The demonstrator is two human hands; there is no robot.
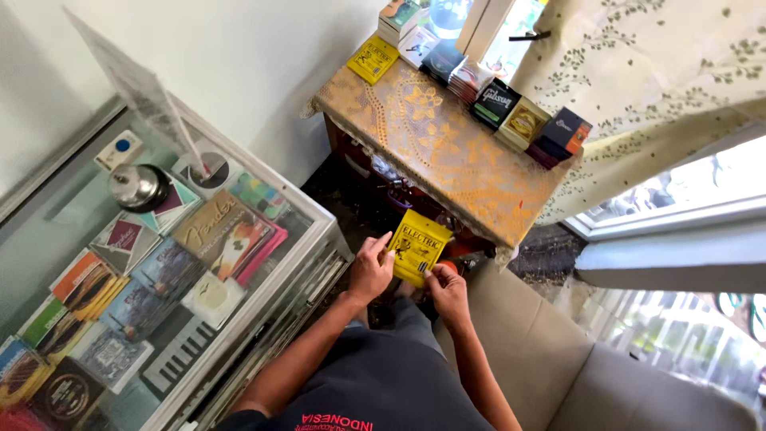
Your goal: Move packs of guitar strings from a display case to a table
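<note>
Both hands held a yellow packet (416, 247) near the bench (447, 152): left hand (372, 270) fingers pinching its left edge, right hand (448, 292) fingers pinching the bottom corner.

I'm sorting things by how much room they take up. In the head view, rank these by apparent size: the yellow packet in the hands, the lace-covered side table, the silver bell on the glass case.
1. Lace-covered side table, clearly largest.
2. Yellow packet, held by the left hand and right hand.
3. Silver bell, close to the packet; distances differ, so this order is unsure.
</note>
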